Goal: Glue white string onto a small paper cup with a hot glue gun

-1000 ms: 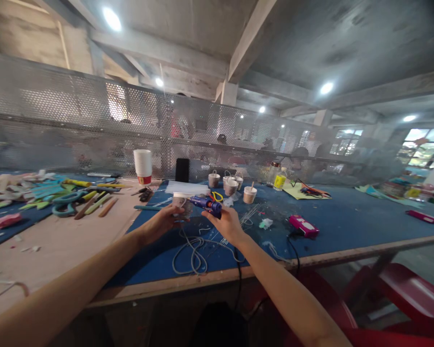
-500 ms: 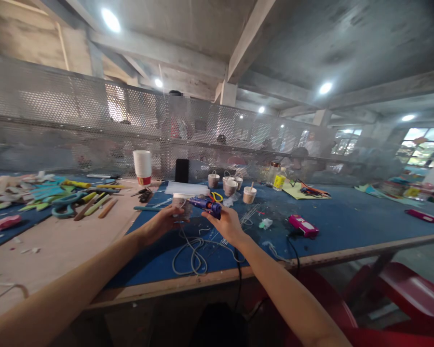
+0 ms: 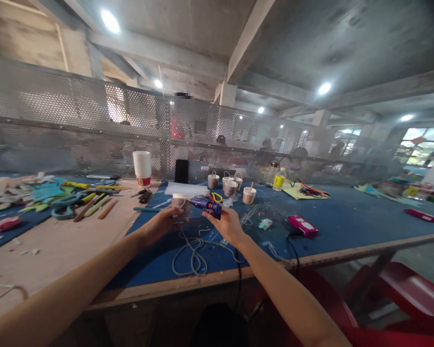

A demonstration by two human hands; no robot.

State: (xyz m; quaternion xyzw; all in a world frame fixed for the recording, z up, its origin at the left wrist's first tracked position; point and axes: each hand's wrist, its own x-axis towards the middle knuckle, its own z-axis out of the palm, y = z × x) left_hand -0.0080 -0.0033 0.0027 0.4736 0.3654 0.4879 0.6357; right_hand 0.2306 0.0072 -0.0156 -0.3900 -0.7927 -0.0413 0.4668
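While outstretched, left hand (image 3: 164, 221) around cup (image 3: 180, 201), right hand (image 3: 230, 224) around glue gun (image 3: 205, 206).

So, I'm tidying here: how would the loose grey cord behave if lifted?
The grey cord is probably floppy, lying in loose loops. Being thin, it looks light. Lifting might tug the held cup, which it seems to reach.

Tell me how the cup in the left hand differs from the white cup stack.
The held cup is greyish below its rim; the cup stack is white with red near its base. The left hand grips the held cup; the cup stack stands untouched. Both show pale rims.
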